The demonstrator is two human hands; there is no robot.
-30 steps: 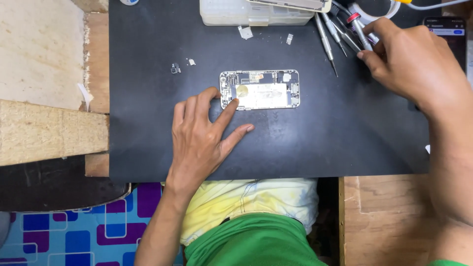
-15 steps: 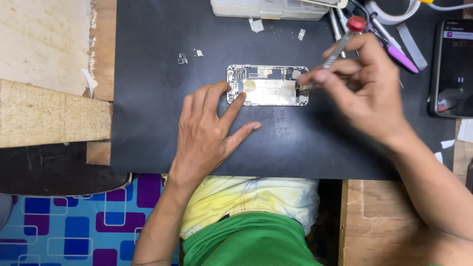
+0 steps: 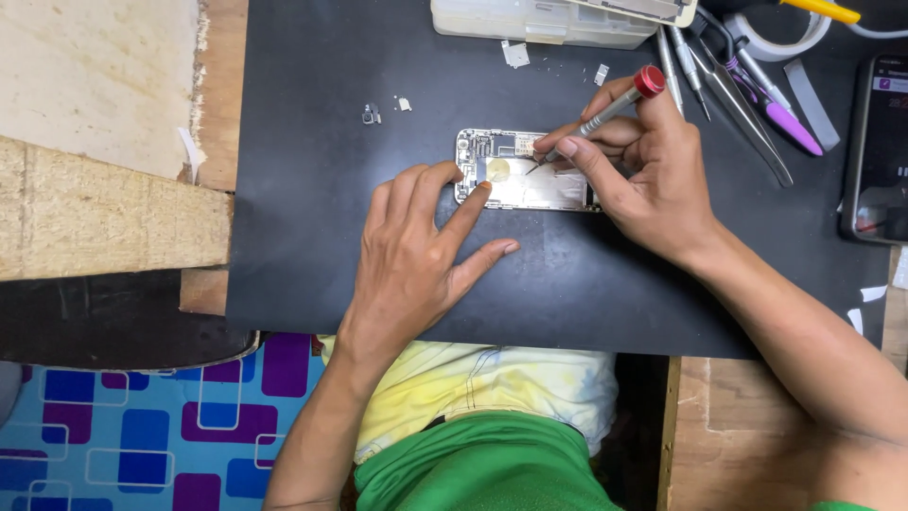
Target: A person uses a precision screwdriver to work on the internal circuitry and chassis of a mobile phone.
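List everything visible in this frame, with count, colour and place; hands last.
opened phone: 1, silver, mat centre
screwdriver: 1, grey with red cap, tip on the opened phone
mat: 1, black, on the bench
small loose parts: a few, grey and white, mat upper left
plastic box: 1, clear, top edge
spare tools: several, metal and purple, upper right
second phone: 1, black, right edge
tape roll: 1, white, top right
left hand: fingertips pressing the opened phone's left end
right hand: grip on the screwdriver

one opened phone, one screwdriver, two hands
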